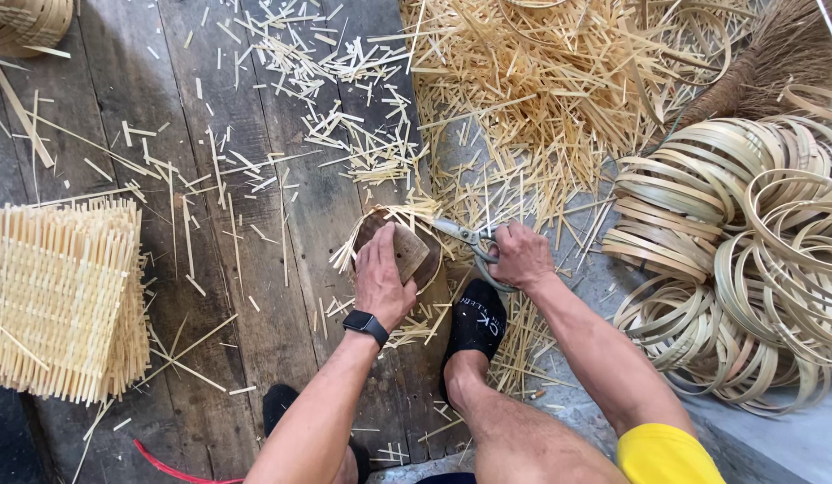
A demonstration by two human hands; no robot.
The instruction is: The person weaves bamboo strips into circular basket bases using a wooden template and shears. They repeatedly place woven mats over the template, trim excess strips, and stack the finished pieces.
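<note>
My left hand (383, 273) presses flat on a round wooden form (414, 254) that lies over a woven bamboo piece on the plank floor; bamboo strip ends (349, 253) stick out around its edge. My right hand (520, 255) grips metal scissors (463, 235), whose blades point left at the strips by the form's upper right edge. A black watch (366, 324) sits on my left wrist. My foot in a black sock (476, 323) rests just below the form.
Cut bamboo offcuts (533, 99) litter the floor above. A stack of woven bamboo mats (62, 300) lies at left. Piled bamboo hoops (748, 260) fill the right side, with a broom head (775, 58) above them. A basket edge (26, 22) shows top left.
</note>
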